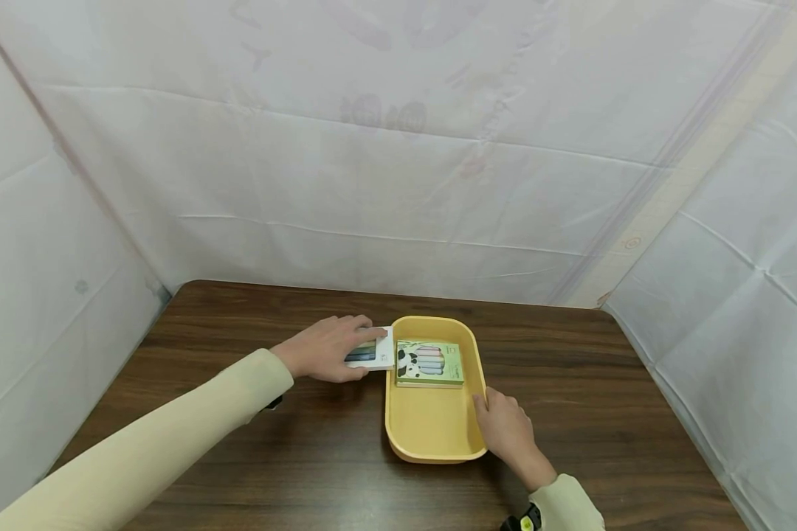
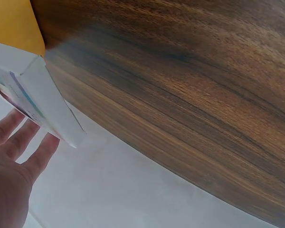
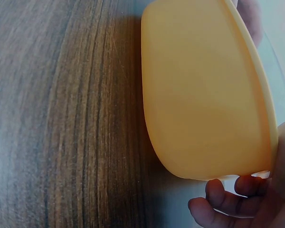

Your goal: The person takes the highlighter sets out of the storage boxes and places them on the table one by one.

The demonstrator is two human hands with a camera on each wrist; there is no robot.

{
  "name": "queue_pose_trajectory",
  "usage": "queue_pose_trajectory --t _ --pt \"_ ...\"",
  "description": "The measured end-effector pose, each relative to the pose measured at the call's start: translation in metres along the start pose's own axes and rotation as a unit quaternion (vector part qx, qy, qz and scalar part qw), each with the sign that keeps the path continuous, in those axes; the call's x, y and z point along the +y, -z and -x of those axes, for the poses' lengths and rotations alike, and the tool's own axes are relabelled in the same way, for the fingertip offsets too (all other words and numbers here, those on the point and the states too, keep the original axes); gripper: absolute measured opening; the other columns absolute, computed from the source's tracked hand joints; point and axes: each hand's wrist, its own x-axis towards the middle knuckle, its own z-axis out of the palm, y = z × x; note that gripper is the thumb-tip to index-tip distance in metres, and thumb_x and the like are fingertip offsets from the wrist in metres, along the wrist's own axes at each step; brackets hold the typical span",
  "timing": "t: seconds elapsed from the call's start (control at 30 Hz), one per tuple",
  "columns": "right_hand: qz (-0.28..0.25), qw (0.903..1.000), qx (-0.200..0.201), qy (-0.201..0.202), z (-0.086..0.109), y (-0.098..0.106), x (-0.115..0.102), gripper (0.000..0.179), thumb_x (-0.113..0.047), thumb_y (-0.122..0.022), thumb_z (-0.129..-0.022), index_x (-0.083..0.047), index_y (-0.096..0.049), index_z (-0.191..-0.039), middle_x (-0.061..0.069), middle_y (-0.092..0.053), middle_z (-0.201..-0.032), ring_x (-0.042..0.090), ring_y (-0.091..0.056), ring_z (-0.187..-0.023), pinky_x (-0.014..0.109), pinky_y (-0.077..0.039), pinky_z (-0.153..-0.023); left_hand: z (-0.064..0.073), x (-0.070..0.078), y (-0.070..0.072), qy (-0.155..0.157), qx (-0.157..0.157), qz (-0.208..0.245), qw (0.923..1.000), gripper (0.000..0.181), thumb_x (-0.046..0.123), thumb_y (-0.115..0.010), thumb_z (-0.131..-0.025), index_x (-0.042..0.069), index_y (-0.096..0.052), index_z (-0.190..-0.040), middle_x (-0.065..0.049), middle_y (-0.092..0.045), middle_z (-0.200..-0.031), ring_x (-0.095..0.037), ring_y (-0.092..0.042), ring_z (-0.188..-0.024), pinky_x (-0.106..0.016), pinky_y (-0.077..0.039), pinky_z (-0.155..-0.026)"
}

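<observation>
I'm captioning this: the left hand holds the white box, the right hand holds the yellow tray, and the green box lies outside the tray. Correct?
Not quite: the green box lies inside the yellow tray, as the head view shows. The rest is right.

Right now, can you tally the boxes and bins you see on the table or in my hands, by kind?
Boxes: 2, a white box gripped by your left hand and a green box inside the bin
Bins: 1, the yellow bin, its rim held by your right hand
Total: 3
</observation>
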Motion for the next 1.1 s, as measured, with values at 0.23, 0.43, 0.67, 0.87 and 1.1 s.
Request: queue_pose_trajectory --t 0.23,0.43,0.67,0.87,1.1 --pt "0.0 1.0 -0.001 -0.002 0.0 0.0009 0.0016 0.029 -0.027 -0.044 -0.101 -0.011 -0.056 -0.081 0.002 -0.05 -0.06 0.014 -0.048 -0.05 0.03 -0.034 -0.046 0.0019 -0.0003 -0.0014 0.01 -0.006 0.005 0.9999 0.064 0.051 -0.056 -0.086 0.027 -0.044 -0.145 -0.006 -0.052 -0.135 -0.017 -0.053 -0.104 -0.038 -0.046 -0.087" --pt "0.003 1.0 0.0 -0.004 -0.0007 0.0015 0.0021 0.029 -0.027 -0.044 -0.101 -0.011 -0.056 -0.081 0.002 -0.05 -0.06 0.014 -0.049 -0.051 0.03 -0.034 -0.046 0.0031 -0.0007 -0.001 0.017 -0.011 0.012 0.9997 0.065 0.05 -0.056 -0.085 0.027 -0.044 -0.145 -0.006 -0.051 -0.136 -0.018 -0.053 -0.105 -0.039 -0.047 -0.09" --pt "0.006 1.0 -0.002 -0.003 -0.0011 0.0028 0.0028 0.028 -0.027 -0.045 -0.101 -0.011 -0.057 -0.082 0.002 -0.05 -0.06 0.014 -0.049 -0.051 0.03 -0.034 -0.046 0.005 -0.0019 -0.0004 0.024 -0.018 0.027 0.9992 0.065 0.048 -0.057 -0.085 0.028 -0.044 -0.145 -0.006 -0.05 -0.138 -0.018 -0.053 -0.106 -0.041 -0.046 -0.091" --pt "0.006 1.0 -0.001 -0.002 -0.0011 0.003 0.0035 0.028 -0.027 -0.044 -0.101 -0.011 -0.057 -0.082 0.002 -0.05 -0.06 0.014 -0.049 -0.051 0.03 -0.034 -0.046 0.0055 -0.0037 -0.0028 0.022 -0.02 0.029 0.9991 0.064 0.047 -0.057 -0.085 0.028 -0.043 -0.145 -0.006 -0.05 -0.138 -0.019 -0.054 -0.105 -0.041 -0.047 -0.09" --pt "0.007 1.0 -0.003 -0.005 -0.0004 0.0038 0.0037 0.028 -0.027 -0.044 -0.101 -0.011 -0.057 -0.082 0.002 -0.05 -0.06 0.015 -0.049 -0.051 0.03 -0.034 -0.046 0.0069 -0.0052 -0.006 0.022 -0.03 0.034 0.9987 0.064 0.045 -0.058 -0.086 0.028 -0.042 -0.146 -0.007 -0.049 -0.139 -0.02 -0.054 -0.107 -0.044 -0.046 -0.093"
